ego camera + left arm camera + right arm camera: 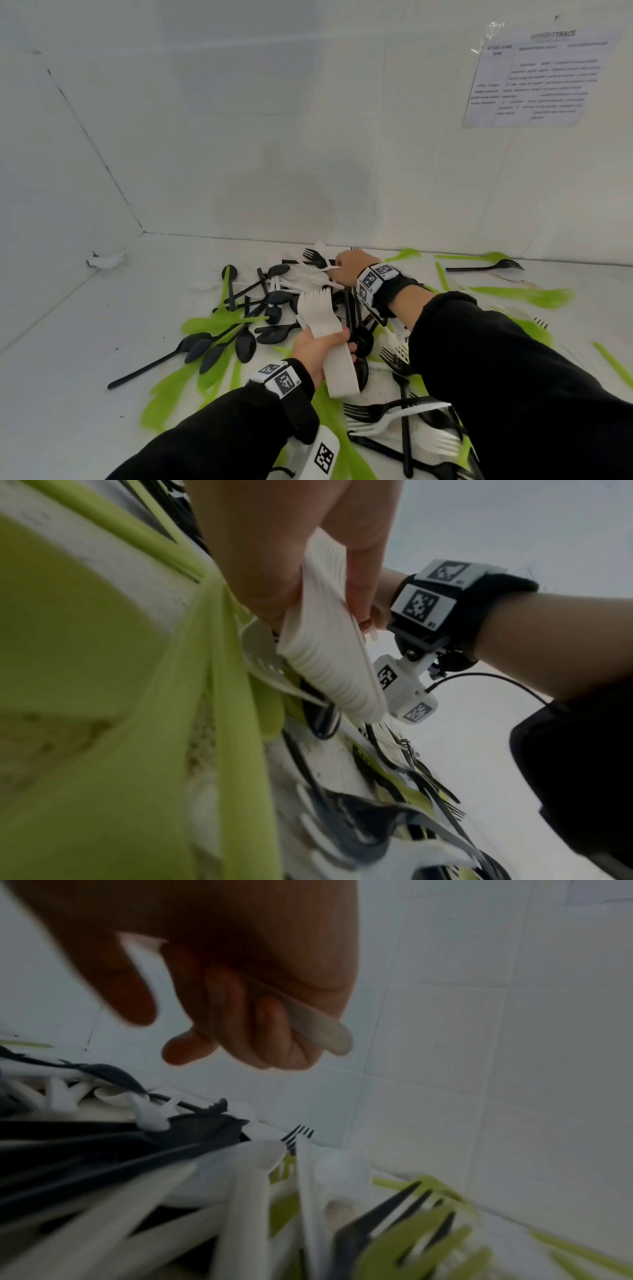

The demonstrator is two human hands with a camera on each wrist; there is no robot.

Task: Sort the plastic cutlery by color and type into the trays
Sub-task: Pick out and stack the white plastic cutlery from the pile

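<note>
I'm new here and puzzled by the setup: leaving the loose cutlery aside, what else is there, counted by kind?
Hands: 2, the left hand holding stacked white forks, the right hand gripping a white utensil
Tagged wristbands: 2, one on each wrist
Printed sheet on the wall: 1
Total: 5

Wall sheet (541, 77): print too blurred to read.
White piece in my right hand (246, 993): its head is hidden — type unclear.
Green cutlery (103, 696): smeared by blur.
</note>
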